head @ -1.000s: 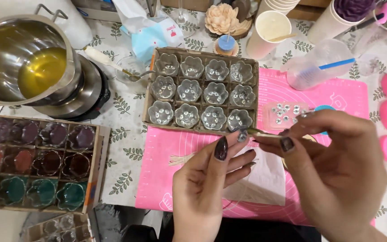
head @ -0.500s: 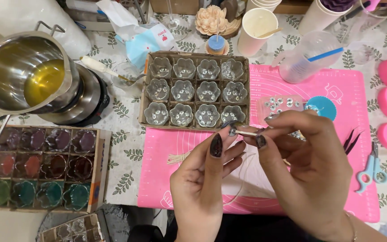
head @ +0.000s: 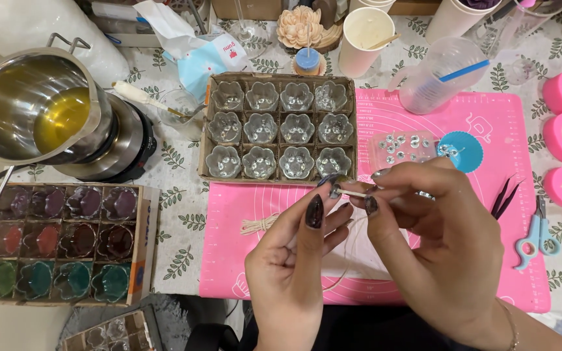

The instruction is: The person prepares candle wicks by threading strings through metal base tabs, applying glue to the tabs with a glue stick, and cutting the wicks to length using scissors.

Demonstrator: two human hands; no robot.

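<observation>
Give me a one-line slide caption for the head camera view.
Left hand and right hand pinch a small wick piece above a pink mat.

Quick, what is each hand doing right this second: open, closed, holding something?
Left hand: fingertips pinched on the small metal wick tab.
Right hand: pinched shut on the thin wick at the tab.
</observation>
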